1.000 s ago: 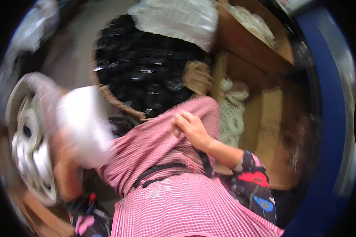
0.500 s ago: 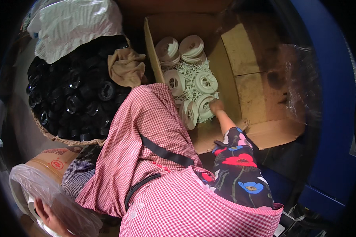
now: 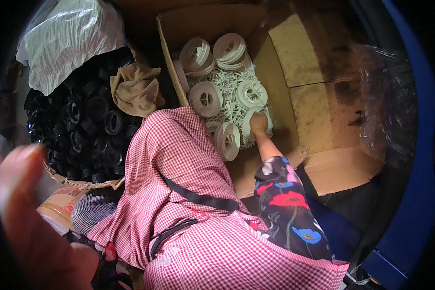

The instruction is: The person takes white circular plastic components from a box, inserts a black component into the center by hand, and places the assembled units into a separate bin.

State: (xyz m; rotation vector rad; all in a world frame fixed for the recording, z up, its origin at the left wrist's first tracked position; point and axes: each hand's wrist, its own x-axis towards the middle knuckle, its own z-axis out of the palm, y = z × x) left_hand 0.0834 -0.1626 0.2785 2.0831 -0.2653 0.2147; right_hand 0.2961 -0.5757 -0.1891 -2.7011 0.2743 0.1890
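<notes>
My right hand (image 3: 259, 123) reaches into the open cardboard box (image 3: 295, 104) with its fingers closed at a white plastic ring (image 3: 249, 126); the fingertips are hidden inside the ring. More white plastic rings stand around it, among them a tilted stack (image 3: 227, 141) and a flat-lying one (image 3: 252, 94). Small white plastic sticks (image 3: 231, 89) lie loose between them. Raised close to the camera at the left is my left hand (image 3: 26, 208), smeared by motion, so its fingers and anything in them cannot be made out.
Left of the box, a round container holds a heap of black plastic rings (image 3: 82, 121). On its rim lie a brown cloth (image 3: 136, 89) and a white plastic bag (image 3: 75, 41). A closed carton (image 3: 60, 203) stands below, and a blue panel (image 3: 413, 159) rises at the right.
My left hand has come up from the plastic-covered white roll at the lower left toward the camera. My right hand stays at the same ring, while the whole view has shifted slightly.
</notes>
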